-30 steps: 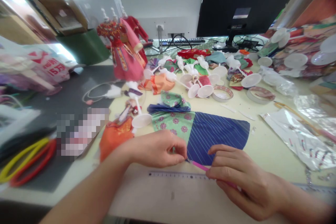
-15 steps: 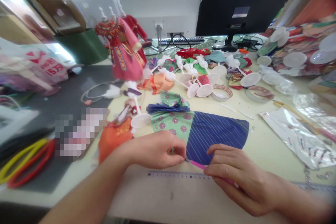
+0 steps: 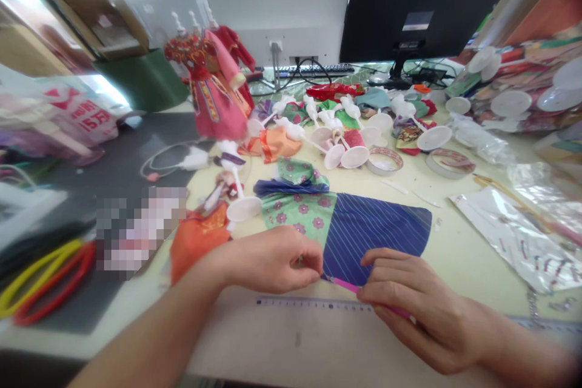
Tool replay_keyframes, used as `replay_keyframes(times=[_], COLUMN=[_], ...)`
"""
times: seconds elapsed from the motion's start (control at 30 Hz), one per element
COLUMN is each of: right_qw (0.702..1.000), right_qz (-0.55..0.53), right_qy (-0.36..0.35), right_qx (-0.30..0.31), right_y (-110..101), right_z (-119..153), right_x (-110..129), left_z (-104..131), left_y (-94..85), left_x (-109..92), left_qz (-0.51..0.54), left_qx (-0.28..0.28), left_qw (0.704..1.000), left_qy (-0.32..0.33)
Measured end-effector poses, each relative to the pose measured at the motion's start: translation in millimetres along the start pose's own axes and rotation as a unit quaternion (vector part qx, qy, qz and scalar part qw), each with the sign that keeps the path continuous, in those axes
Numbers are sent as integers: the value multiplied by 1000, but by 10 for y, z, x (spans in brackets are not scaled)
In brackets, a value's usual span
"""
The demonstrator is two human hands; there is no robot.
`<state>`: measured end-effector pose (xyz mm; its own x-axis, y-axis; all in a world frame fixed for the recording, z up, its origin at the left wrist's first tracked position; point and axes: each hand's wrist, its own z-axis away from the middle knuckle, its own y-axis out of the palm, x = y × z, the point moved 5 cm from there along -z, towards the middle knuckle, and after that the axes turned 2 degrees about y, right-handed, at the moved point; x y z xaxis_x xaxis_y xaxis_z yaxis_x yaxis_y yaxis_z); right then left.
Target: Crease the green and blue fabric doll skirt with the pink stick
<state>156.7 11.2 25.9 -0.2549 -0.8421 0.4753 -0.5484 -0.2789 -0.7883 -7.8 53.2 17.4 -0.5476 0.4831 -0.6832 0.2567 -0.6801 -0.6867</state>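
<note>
Pinching the blue cloth [image 3: 373, 230] edge, left hand [image 3: 268, 257]; right hand [image 3: 418, 303] grips, seemingly, a pink strip [image 3: 348, 285].

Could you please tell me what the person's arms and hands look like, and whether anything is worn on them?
Both hands, left and right, are bare: no gloves, rings, watch or bracelets show. Both forearms are bare too; no sleeves reach into view. No markings are visible.
</note>
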Motion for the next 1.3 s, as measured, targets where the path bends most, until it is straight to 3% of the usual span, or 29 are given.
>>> replay_keyframes(times=[0.3,0.8,1.3], right_qw=[1000,998,996], right_qz=[-22,6,17], right_qy=[19,22,48], right_qx=[1,-63,-77], right_y=[25,-28,-60], right_z=[-12,-4,11], right_x=[-23,-32,-55], left_z=[-10,-8,-5], left_y=[-4,5,8], left_x=[-10,0,8], left_qz=[-8,-13,-20], left_qx=[-2,4,4], left_qw=[1000,1000,1000], left_qy=[0,-6,3])
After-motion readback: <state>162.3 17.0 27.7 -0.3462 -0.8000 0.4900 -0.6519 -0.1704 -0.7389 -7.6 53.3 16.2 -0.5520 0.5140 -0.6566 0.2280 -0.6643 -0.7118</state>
